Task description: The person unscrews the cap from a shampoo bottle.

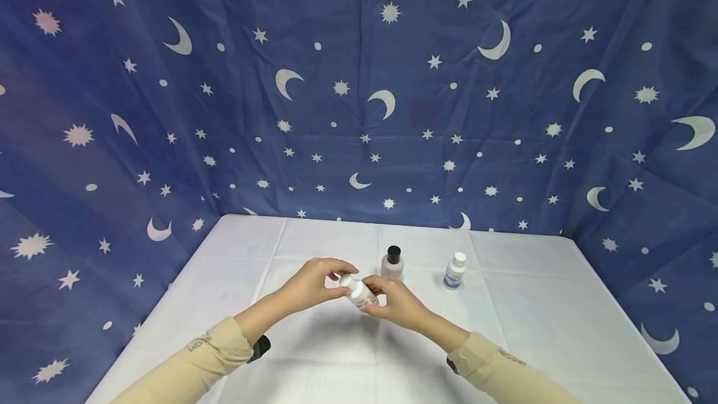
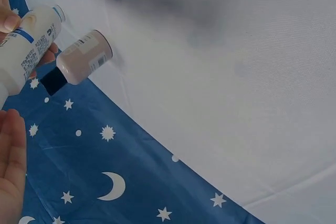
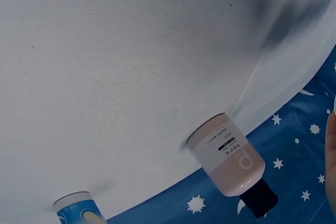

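Note:
A small white bottle point(image 1: 363, 295) is held tilted above the table, its white cap point(image 1: 348, 282) towards the left. My right hand point(image 1: 401, 304) grips the bottle's body between thumb and fingers. At the cap end, my left hand point(image 1: 315, 282) pinches the cap with thumb and fingertips. The left wrist view shows blue print on the white bottle point(image 2: 32, 45) and part of the left hand point(image 2: 11, 163) beside the cap. Just behind the hands stands a pale pink bottle point(image 1: 391, 268) with a black cap, upright. The right wrist view shows the label of the pink bottle point(image 3: 226, 156).
Right of the pink bottle, another white bottle point(image 1: 454, 272) with a blue label stands on the table. A white cloth covers the table point(image 1: 538, 317). Blue curtain point(image 1: 336, 111) with moons and stars hangs behind and on both sides.

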A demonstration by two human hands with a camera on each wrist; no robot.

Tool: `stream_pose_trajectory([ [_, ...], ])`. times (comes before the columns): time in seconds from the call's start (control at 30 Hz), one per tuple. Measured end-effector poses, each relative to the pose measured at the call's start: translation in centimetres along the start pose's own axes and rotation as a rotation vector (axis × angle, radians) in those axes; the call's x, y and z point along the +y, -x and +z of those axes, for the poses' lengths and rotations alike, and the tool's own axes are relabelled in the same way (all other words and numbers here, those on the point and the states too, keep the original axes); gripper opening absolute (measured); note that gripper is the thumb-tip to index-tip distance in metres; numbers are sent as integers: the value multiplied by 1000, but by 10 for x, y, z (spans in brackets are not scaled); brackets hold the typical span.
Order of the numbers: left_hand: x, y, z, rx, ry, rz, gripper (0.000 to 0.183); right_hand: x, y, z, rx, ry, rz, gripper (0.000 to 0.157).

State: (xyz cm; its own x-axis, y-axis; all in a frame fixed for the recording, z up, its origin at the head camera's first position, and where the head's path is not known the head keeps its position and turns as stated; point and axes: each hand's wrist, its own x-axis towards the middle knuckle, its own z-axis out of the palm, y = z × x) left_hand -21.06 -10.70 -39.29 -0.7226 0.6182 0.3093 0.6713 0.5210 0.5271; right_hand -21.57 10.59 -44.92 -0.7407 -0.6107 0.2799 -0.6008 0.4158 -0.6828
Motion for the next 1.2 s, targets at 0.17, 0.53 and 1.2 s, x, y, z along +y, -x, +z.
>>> stream_pose_trajectory([
  [0.17,4,2,-1,-1,23,29,29,0,3,-3,-10,24,-14,34],
  [0.53,9,0,1,-10,27,106,29,-4,8,-7,-37,2,-2,37],
  [1.2,14,-4,9,118,-30,69,30,-16,10,-10,50,158,-4,34],
])
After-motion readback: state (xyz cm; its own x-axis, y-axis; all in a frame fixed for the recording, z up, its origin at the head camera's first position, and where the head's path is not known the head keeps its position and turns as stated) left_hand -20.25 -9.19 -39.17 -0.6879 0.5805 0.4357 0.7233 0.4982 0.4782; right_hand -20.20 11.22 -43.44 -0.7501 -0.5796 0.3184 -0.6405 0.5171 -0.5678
